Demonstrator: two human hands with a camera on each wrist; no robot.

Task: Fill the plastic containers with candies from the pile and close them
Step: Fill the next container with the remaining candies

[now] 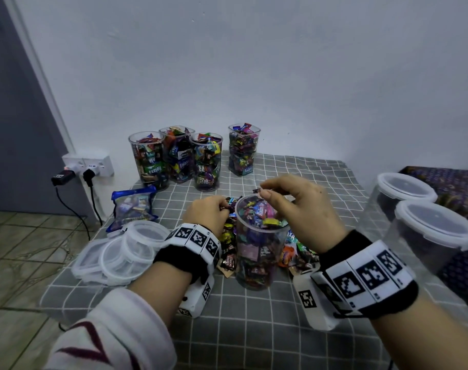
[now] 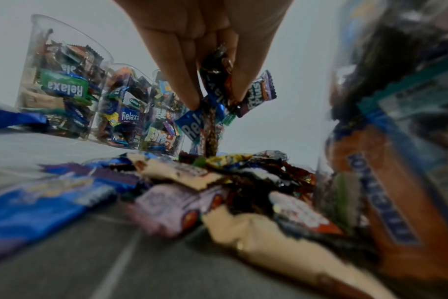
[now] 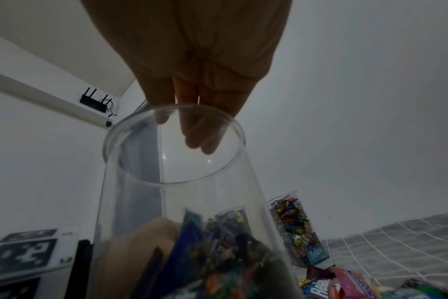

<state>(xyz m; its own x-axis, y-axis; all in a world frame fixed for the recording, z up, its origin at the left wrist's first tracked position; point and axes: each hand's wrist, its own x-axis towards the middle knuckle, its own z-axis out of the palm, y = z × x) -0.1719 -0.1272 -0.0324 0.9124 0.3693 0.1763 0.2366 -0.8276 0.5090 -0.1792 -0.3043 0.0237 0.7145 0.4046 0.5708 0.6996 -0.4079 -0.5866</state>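
Clear round plastic container stands upright and uncovered on the grey checked cloth of the worktop, nearly full of wrapped candies. The loose pile of mixed wrapped candies lies around its base, on the left, behind and to the right.

Left hand: down on the pile just left of the container. The left wrist view shows its fingers pressed together and pinching a bunch of wrapped candies, among them a blue "Relaxa" piece and a purple one, held just above the pile.

Right hand: raised over the container's mouth. Thumb and forefinger pinch one small dark wrapped candy above the far rim; the other fingers are curled loosely. In the right wrist view the candy itself is not visible.

Four clear plastic containers filled with candies stand uncovered at the far edge of the worktop by the wall: three close together on the left, one apart on the right. A blue plastic candy bag lies on the left side of the worktop. Nearer, a cluster of translucent white lids lies overlapping at the left edge. Two lidded clear containers stand at the right, seemingly dark inside; contents not discernible.
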